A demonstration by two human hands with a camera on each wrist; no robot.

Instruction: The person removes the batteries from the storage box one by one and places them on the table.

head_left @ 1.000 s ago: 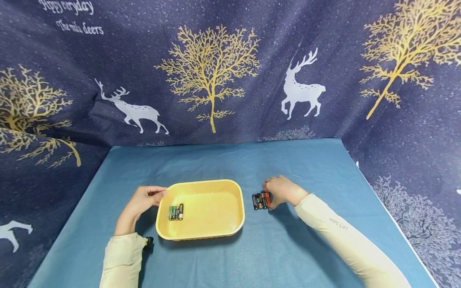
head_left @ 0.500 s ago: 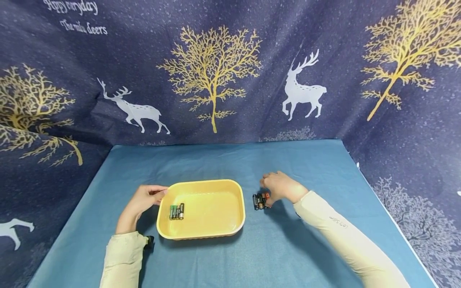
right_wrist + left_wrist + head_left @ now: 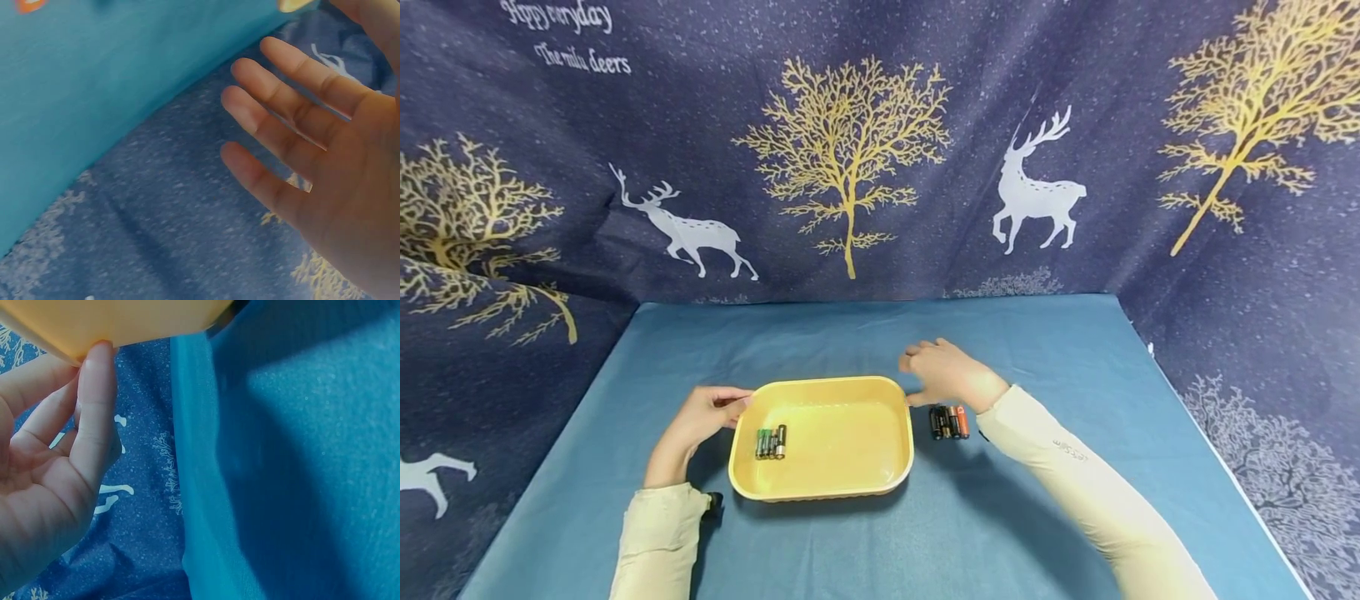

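Note:
A yellow plastic basin (image 3: 850, 490) stands on the blue cloth in the head view. My left hand (image 3: 703, 414) pinches its left rim; the left wrist view shows thumb and fingers at the edge of the basin (image 3: 131, 319). Inside, at the left, several small batteries (image 3: 771, 442) lie side by side, some with green ends. My right hand (image 3: 951, 372) hovers by the basin's right rim. In the right wrist view that hand (image 3: 337, 150) has its fingers extended and holds nothing. Below it, several black and orange batteries (image 3: 950, 422) lie in a row on the cloth.
The blue tablecloth (image 3: 820, 550) covers the table up to a dark blue backdrop (image 3: 880, 167) printed with deer and trees. A small black device (image 3: 711, 504) shows at the left sleeve's cuff. In the right wrist view an orange battery end (image 3: 30, 5) shows at top left.
My right hand has left the batteries on the cloth and moved left toward the basin's rim, uncovering the orange battery. The left hand still holds the basin.

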